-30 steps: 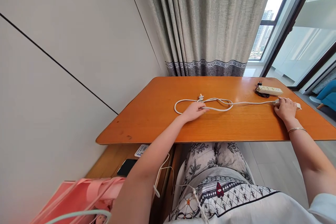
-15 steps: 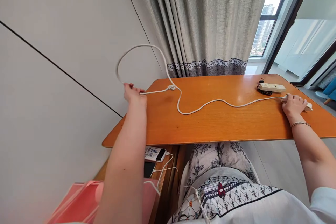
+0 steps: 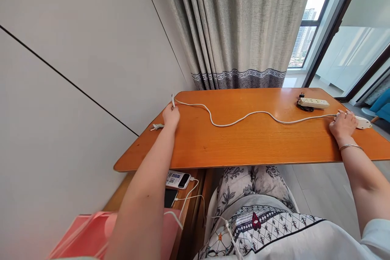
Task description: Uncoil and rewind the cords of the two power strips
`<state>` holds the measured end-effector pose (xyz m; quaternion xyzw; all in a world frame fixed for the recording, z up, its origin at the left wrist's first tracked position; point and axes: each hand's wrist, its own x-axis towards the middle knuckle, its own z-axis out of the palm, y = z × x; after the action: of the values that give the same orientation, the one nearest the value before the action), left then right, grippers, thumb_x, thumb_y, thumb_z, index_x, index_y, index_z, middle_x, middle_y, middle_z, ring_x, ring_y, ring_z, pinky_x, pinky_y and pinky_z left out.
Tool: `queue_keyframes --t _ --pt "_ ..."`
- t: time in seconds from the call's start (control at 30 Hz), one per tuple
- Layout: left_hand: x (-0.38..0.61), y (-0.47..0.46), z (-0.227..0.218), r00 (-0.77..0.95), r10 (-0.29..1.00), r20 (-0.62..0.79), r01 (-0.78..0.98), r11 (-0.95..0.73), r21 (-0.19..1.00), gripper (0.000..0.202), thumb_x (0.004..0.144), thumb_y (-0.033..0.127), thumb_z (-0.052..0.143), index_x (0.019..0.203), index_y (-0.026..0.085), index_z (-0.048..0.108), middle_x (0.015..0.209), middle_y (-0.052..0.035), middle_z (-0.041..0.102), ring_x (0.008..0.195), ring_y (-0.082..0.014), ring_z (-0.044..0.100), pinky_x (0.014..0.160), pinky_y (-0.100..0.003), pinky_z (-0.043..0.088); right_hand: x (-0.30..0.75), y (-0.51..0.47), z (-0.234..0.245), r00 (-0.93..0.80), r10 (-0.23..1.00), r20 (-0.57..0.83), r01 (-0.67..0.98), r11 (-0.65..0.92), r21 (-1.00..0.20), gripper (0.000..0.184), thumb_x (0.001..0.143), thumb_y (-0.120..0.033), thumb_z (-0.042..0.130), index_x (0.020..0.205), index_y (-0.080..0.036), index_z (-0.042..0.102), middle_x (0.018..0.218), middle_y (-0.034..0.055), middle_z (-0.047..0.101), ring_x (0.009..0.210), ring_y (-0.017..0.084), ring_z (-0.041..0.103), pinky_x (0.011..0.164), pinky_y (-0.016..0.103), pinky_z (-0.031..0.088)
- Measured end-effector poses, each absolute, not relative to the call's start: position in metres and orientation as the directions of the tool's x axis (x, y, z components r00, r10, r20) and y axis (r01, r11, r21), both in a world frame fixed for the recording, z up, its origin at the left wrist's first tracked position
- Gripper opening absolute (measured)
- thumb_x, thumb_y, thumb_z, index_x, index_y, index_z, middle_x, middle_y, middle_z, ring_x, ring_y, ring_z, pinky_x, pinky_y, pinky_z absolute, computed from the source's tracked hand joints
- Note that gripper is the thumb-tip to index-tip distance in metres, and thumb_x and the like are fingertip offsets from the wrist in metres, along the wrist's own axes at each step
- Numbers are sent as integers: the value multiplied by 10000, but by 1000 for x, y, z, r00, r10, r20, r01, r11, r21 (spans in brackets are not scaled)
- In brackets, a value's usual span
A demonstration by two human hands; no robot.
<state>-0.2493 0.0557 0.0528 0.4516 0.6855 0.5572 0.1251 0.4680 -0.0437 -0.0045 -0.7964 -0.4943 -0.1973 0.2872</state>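
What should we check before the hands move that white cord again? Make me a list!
1. Left hand grips the white cord near its plug: ok.
2. Right hand rests on the white power strip at the cord's other end: ok.
3. Cord free of knots: ok, it lies in gentle waves on the orange table.
4. Plug safely on the table: not ok, it sits right at the left edge.
5. Second power strip clear of the cord: ok.
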Motion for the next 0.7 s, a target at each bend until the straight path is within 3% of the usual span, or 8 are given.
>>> queue_keyframes --t 0.1,0.2,0.3,0.37,0.5,0.6,0.7 --pt "-238 56 50 -513 789 338 629 78 773 90 754 138 544 732 225 540 657 -44 510 851 -303 606 871 -418 461 447 -34 -3 189 848 495 982 -163 -95 521 811 -196 541 1310 -59 598 1428 275 537 1372 383 443 1116 536 345" --pt "-226 57 45 -433 835 339 689 64 722 135 749 127 560 681 228 502 747 -105 578 1008 -358 623 969 -481 457 424 -25 -4 -5 934 357 999 23 -47 435 837 -220 524 1237 -126 665 1271 193 661 1241 336 561 1078 490 410" --pt "-217 55 35 -369 870 326 732 56 680 119 747 134 573 842 200 603 951 -186 653 1140 -403 606 1035 -535 439 407 -20 -7 -59 948 311 993 88 -78 363 877 -255 499 1159 -148 701 1118 175 686 1066 307 626 964 445 484" --pt "-212 52 27 -325 895 306 764 57 643 333 750 147 577 1077 146 635 1151 -253 648 1234 -439 570 1081 -582 400 400 -20 -8 -72 947 314 989 109 -103 314 881 -266 505 1092 -151 707 1085 174 666 1034 298 620 934 423 495" --pt "-202 43 16 -230 938 260 876 83 476 742 785 169 543 1492 25 372 1492 -341 453 1407 -486 428 1147 -643 305 395 -23 -6 -35 942 335 970 113 -216 158 842 -320 572 891 -190 647 1043 147 633 946 270 603 888 401 501" --pt "-193 36 16 -221 915 339 913 73 401 893 792 183 559 1581 -1 183 1640 -332 209 1472 -484 343 1187 -609 278 392 -27 -2 69 913 403 927 91 -365 206 834 -392 589 724 -237 510 865 85 604 807 232 572 800 374 494" --pt "-185 30 19 -116 886 449 952 -30 306 963 755 167 601 1597 12 159 1687 -291 45 1546 -449 197 1232 -588 213 391 -32 1 213 863 458 877 39 -480 312 867 -458 552 675 -247 425 759 50 563 748 215 550 767 360 477"
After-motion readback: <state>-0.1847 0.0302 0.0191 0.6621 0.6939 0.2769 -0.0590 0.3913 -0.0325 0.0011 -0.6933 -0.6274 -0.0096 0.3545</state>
